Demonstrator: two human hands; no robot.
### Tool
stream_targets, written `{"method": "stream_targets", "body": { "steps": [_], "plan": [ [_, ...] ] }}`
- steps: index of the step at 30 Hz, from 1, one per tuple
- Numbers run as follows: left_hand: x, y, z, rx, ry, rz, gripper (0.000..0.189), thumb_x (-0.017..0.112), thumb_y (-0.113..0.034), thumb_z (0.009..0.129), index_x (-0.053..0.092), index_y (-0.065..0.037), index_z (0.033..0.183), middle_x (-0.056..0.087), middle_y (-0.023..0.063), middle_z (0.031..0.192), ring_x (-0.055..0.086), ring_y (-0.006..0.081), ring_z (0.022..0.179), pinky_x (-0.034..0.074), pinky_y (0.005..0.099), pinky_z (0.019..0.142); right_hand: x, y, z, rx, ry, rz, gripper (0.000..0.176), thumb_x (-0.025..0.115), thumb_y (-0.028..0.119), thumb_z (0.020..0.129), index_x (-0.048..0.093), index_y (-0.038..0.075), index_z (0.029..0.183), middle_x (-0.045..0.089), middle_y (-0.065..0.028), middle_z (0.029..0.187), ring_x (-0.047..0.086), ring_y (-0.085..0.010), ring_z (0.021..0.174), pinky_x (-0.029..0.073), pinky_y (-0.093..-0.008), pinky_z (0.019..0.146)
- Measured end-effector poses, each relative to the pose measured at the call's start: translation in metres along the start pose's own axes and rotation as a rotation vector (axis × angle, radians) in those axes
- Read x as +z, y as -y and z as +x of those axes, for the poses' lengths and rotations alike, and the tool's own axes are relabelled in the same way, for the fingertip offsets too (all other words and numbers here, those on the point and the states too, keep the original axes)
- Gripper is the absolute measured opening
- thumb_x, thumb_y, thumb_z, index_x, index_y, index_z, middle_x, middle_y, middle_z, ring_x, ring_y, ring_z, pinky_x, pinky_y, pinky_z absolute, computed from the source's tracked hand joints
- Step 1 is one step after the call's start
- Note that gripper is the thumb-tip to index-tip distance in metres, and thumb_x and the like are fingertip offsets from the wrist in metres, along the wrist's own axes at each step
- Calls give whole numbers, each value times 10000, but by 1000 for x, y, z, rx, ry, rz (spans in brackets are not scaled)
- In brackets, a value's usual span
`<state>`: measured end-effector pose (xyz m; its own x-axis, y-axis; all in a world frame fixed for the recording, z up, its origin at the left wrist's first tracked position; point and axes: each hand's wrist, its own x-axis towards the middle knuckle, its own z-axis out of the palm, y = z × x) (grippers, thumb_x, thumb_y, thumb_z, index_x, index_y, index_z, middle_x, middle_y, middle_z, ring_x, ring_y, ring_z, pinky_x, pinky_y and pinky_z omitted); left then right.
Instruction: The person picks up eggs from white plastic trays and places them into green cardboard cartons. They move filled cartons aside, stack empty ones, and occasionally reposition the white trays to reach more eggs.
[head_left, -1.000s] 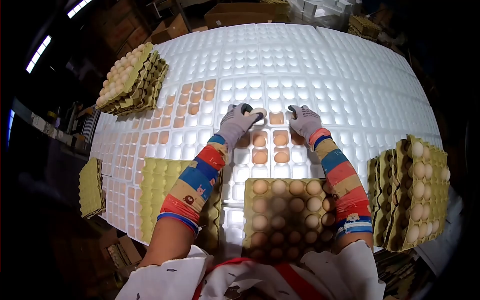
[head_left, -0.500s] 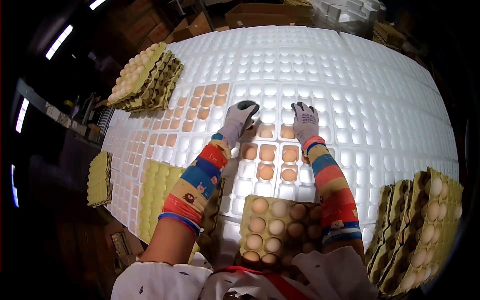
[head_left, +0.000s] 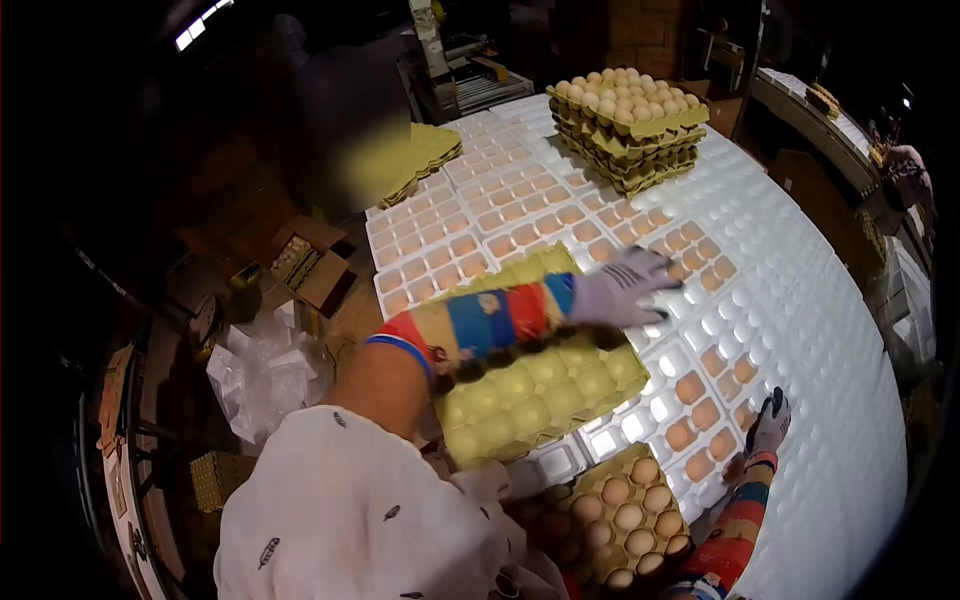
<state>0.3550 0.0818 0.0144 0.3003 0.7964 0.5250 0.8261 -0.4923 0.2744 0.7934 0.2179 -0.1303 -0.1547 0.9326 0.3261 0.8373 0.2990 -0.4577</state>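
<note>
My left hand (head_left: 625,288), in a pale glove with dark fingertips, is spread over the white foam trays (head_left: 745,310), just beyond the empty yellow-green egg trays (head_left: 540,390). It holds nothing. At the right, my right hand (head_left: 771,420) rests by an egg at the edge of the partly filled cells; its fingers point away from me and look slightly apart, with nothing visible in them. Brown eggs (head_left: 690,388) sit in cells between the two hands. A pulp tray of eggs (head_left: 628,516) lies close to my body.
Stacked pulp trays topped with eggs (head_left: 630,100) stand at the back. A blurred person's arm or body is at the upper left, near a pile of empty trays (head_left: 425,155). An open carton (head_left: 318,262) and clear plastic wrapping (head_left: 268,370) are on the left.
The view has swung left. My left hand has moved left toward the empty pulp trays and spread its fingers. My right hand remains near the filled cells, now at the right of the view.
</note>
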Motion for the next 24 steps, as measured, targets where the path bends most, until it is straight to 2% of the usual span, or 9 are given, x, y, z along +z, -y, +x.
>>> {"method": "stream_targets", "body": {
  "steps": [3, 5, 7, 11, 13, 15, 17, 22, 24],
  "plan": [
    [-139, 57, -109, -813, 226, 408, 643, 535, -535, 865, 510, -67, 1307, 470, 224, 1343, 457, 401, 1204, 354, 469, 1036, -30, 43, 10, 151, 90, 276, 368, 510, 257, 942, 573, 64, 1249, 571, -133, 1268, 512, -315, 1173, 389, -411, 991],
    [-173, 81, -170, -1185, 496, 41, 621, 534, -506, 881, 501, -59, 1311, 480, 208, 1323, 487, 392, 1156, 418, 453, 959, -67, 144, -15, -23, 336, -91, 396, 499, 323, 940, 588, 70, 1232, 574, -152, 1247, 489, -330, 1188, 344, -444, 1024],
    [-166, 77, -198, -1012, 520, -89, 577, 593, -463, 861, 541, -61, 1271, 478, 196, 1330, 485, 368, 1171, 422, 421, 966, -101, 255, -64, -391, 687, -430, 448, 477, 401, 932, 601, 73, 1210, 579, -167, 1216, 467, -353, 1197, 299, -471, 1048],
    [-153, 68, -235, -564, 340, -2, 492, 647, -404, 850, 609, -45, 1185, 523, 181, 1278, 505, 342, 1158, 427, 392, 974, -74, 328, -166, -390, 683, -211, 463, 488, 397, 927, 588, 43, 1208, 568, -177, 1224, 446, -369, 1211, 262, -502, 1072],
    [-166, 61, -226, -758, 285, -354, 484, 631, -388, 865, 593, -47, 1206, 573, 170, 1209, 539, 330, 1117, 435, 386, 967, -61, 333, -191, -290, 647, -180, 459, 519, 366, 928, 572, 13, 1217, 550, -209, 1226, 465, -380, 1181, 290, -463, 1076],
    [-180, 73, -234, -691, 140, -418, 448, 622, -344, 876, 588, -48, 1210, 599, 165, 1160, 564, 312, 1081, 444, 379, 953, -83, 387, -187, 159, 767, 258, 461, 523, 304, 961, 521, -23, 1285, 533, -193, 1286, 488, -327, 1199, 338, -383, 1061],
    [-226, 84, -242, -705, -9, -385, 413, 616, -290, 881, 579, -42, 1210, 603, 169, 1146, 574, 307, 1068, 454, 365, 942, -97, 458, -190, 341, 594, 722, 459, 499, 233, 992, 456, -48, 1353, 504, -148, 1348, 488, -248, 1220, 365, -312, 1039],
    [-343, 235, -310, -928, -463, -346, 396, 640, -212, 897, 563, -16, 1233, 652, 140, 1067, 611, 191, 971, 478, 305, 889, -92, 521, -209, 238, 408, 697, 489, 431, 323, 1023, 442, 3, 1391, 492, -119, 1374, 462, -230, 1274, 346, -349, 1066],
    [-401, 295, -337, -948, -547, -102, 363, 633, -211, 905, 595, -11, 1205, 660, 125, 1122, 619, 193, 985, 482, 301, 888, -79, 526, -220, 345, 383, 721, 439, 487, 233, 995, 494, -49, 1331, 553, -125, 1275, 512, -214, 1176, 385, -329, 1016]
  ]
}}
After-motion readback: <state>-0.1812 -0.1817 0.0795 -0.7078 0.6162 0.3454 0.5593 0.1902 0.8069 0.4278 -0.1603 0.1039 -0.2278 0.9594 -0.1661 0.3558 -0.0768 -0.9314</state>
